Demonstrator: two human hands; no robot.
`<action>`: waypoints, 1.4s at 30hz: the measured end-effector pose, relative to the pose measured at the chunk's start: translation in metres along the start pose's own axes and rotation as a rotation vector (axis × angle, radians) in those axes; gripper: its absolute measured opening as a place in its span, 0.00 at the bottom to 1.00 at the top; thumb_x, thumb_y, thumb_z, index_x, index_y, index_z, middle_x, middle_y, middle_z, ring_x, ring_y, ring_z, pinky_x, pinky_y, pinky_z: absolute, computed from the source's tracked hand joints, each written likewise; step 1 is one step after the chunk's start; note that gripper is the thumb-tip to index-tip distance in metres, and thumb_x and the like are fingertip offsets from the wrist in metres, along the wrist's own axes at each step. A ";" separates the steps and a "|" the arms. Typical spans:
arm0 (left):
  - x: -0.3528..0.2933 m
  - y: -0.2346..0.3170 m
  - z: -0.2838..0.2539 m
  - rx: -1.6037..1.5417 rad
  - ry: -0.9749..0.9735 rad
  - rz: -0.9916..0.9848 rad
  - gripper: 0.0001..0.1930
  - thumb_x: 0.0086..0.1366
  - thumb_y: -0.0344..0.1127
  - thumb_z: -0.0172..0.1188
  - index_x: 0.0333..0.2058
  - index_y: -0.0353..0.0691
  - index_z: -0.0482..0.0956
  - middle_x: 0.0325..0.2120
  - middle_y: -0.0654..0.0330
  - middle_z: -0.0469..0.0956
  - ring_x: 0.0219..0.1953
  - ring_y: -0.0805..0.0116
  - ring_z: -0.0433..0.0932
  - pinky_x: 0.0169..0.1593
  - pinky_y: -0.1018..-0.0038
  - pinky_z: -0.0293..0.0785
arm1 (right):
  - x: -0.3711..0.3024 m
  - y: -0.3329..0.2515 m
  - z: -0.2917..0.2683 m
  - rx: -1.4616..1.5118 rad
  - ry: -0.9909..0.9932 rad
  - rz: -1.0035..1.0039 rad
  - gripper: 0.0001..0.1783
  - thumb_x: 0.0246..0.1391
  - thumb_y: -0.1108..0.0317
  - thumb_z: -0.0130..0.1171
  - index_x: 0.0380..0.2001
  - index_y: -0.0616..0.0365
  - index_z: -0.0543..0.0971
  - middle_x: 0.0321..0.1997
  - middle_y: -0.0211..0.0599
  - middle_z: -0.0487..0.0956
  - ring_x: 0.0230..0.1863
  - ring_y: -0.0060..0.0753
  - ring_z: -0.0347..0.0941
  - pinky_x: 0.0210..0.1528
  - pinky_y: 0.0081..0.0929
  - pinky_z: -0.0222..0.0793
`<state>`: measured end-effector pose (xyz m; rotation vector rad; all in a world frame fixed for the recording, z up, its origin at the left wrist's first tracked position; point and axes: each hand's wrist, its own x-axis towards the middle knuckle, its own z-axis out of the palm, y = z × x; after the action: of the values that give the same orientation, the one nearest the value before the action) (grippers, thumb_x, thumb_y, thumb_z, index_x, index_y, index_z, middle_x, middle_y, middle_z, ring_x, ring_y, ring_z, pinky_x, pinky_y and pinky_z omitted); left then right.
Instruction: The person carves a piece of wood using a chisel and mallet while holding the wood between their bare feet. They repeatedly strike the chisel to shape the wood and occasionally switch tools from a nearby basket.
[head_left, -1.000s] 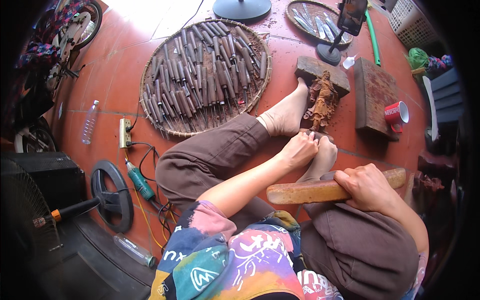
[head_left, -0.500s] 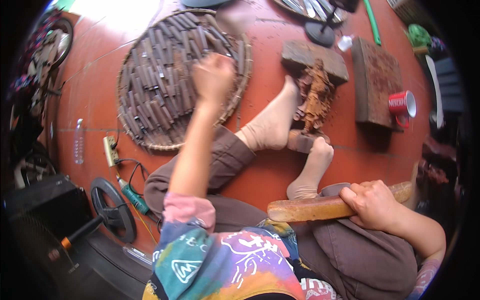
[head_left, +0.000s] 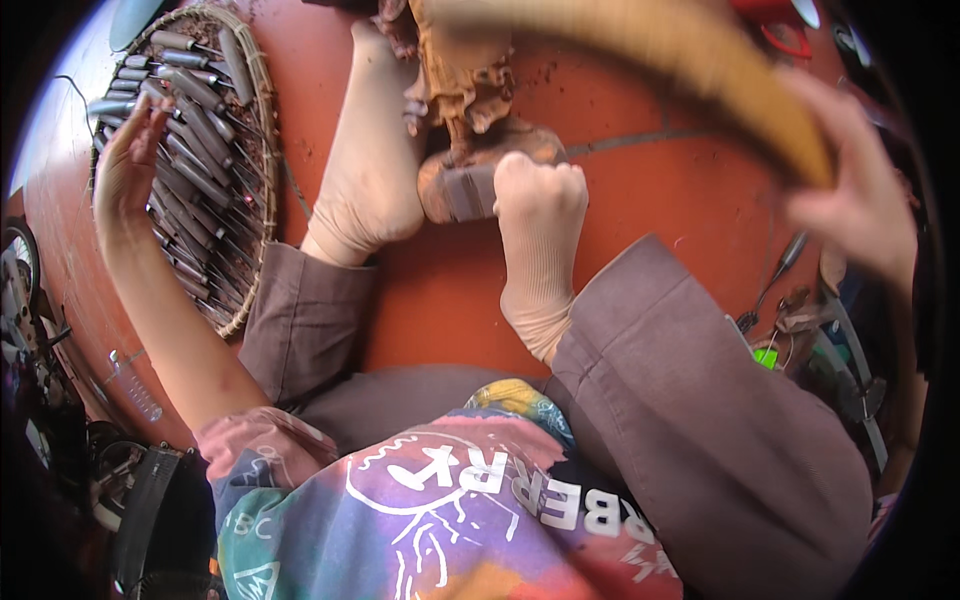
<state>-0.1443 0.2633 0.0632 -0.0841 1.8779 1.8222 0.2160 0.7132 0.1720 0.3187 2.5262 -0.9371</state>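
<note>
My left hand (head_left: pixel 130 165) is raised over the left side of a round woven tray (head_left: pixel 268 150), its fingers stretched upward and nothing visible in them. Many carving chisels (head_left: pixel 190 165) with dark handles lie heaped in that tray. At the upper right, my right hand (head_left: pixel 855 190) grips one end of a long wooden club (head_left: pixel 690 60), smeared by motion. The club stretches leftward across the top of a carved wooden figure (head_left: pixel 460 90), hiding part of it. My two socked feet (head_left: pixel 540 205) brace the figure's base (head_left: pixel 465 193) on either side.
Red floor tiles (head_left: pixel 620 210) lie under everything. A clear plastic bottle (head_left: pixel 135 385) and a black box (head_left: pixel 155 520) are at the left. On the right sit a red cup (head_left: pixel 785 40), cables and a bright green item (head_left: pixel 766 357) beside my knee.
The view has shifted right and down toward my lap. My right hand has lifted the club from my thigh to over the figure. My left hand has gone from closed to stretched out.
</note>
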 end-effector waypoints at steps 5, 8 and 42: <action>-0.089 -0.025 0.099 -0.274 -0.334 0.219 0.09 0.64 0.20 0.54 0.43 0.24 0.73 0.44 0.42 0.77 0.48 0.52 0.79 0.56 0.68 0.78 | 0.045 -0.020 0.141 -0.055 0.552 -0.021 0.15 0.34 0.73 0.67 0.30 0.57 0.76 0.22 0.39 0.76 0.26 0.37 0.78 0.33 0.29 0.72; -0.124 -0.052 0.154 -0.302 -0.404 0.224 0.08 0.64 0.20 0.55 0.42 0.28 0.73 0.40 0.43 0.79 0.44 0.55 0.82 0.49 0.71 0.82 | 0.061 -0.029 0.210 -0.169 0.711 -0.008 0.11 0.36 0.73 0.67 0.26 0.57 0.76 0.19 0.39 0.77 0.24 0.36 0.78 0.31 0.30 0.73; -0.131 -0.091 0.219 0.487 -0.201 0.446 0.08 0.63 0.27 0.62 0.38 0.27 0.75 0.32 0.53 0.82 0.37 0.67 0.83 0.44 0.74 0.80 | 0.059 -0.037 0.218 -0.234 0.753 -0.072 0.09 0.42 0.66 0.68 0.24 0.52 0.77 0.16 0.33 0.77 0.23 0.34 0.79 0.27 0.29 0.74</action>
<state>0.0741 0.4219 0.0403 0.7099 2.2524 1.4946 0.2182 0.5444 0.0168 0.5990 3.3090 -0.5970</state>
